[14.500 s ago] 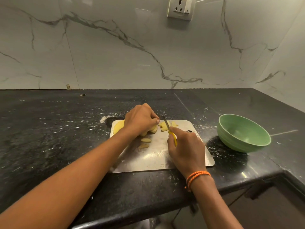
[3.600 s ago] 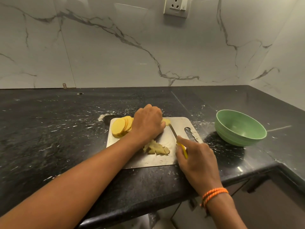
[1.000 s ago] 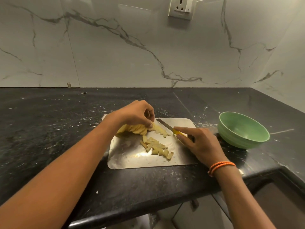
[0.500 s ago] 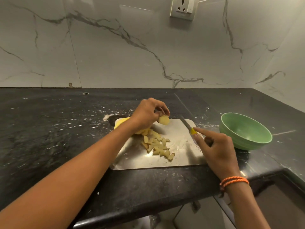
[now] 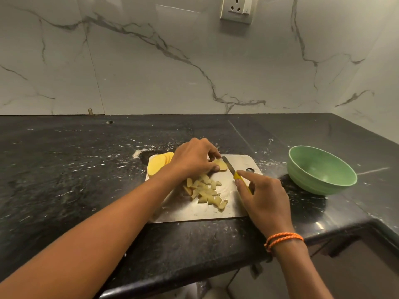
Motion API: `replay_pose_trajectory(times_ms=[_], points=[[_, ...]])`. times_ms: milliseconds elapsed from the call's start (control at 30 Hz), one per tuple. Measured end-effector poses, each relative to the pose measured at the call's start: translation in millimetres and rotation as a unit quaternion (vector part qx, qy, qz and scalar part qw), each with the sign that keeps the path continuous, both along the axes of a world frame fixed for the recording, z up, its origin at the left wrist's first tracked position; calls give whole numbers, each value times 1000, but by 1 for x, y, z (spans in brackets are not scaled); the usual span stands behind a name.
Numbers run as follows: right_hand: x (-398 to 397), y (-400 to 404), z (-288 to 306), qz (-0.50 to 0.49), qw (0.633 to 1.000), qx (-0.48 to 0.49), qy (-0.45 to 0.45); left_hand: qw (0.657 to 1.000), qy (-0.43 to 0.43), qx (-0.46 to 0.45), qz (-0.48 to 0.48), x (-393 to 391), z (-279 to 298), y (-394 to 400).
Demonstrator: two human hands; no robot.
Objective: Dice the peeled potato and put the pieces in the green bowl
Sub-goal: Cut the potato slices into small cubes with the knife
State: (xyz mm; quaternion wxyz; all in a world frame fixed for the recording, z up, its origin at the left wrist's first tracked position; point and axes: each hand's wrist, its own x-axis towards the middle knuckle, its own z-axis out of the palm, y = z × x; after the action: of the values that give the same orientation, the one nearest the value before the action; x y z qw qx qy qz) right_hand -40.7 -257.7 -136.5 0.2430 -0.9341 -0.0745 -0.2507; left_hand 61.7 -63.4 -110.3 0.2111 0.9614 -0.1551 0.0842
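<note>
While the left hand (image 5: 194, 158) reaches over the far part of the steel cutting board (image 5: 241, 210), its thumb and fingertips pinch down on a single potato slice (image 5: 220, 165) lying flat on the metal. That hand hides much of what sits beneath it: only the left end of a stack of round yellow potato slices (image 5: 158, 165) shows past the wrist, at the board's far left corner, so the number of slices cannot be told. The right hand (image 5: 264, 201) is curled around the yellow handle of a knife (image 5: 234, 172), forefinger stretched along the top; most of the handle is buried in the grip and only a short yellow stretch shows. The blade points away and to the left, its tip just beside the pinched slice; whether the edge is touching the slice is hard to make out. Near the middle of the board lies a loose heap of diced potato pieces (image 5: 206, 192), its left edge partly covered by the left forearm. The green bowl (image 5: 321, 170) stands on the black countertop (image 5: 75, 169) to the right, well apart from the board; no pieces show in the part of its inside that is visible. An orange thread band (image 5: 282, 238) circles the right wrist. On the marble wall, a socket (image 5: 237, 8) is cut off by the top edge.
</note>
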Motion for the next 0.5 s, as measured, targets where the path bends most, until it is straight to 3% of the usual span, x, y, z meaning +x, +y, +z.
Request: replay_pose_trajectory(times_ms=[133, 500], points=[[3, -3, 3, -6, 1000, 1, 0, 996, -64, 1, 55, -1, -5, -2], [1, 8, 8, -19, 998, -46, -48, 999, -2, -8, 34, 5, -9, 0]])
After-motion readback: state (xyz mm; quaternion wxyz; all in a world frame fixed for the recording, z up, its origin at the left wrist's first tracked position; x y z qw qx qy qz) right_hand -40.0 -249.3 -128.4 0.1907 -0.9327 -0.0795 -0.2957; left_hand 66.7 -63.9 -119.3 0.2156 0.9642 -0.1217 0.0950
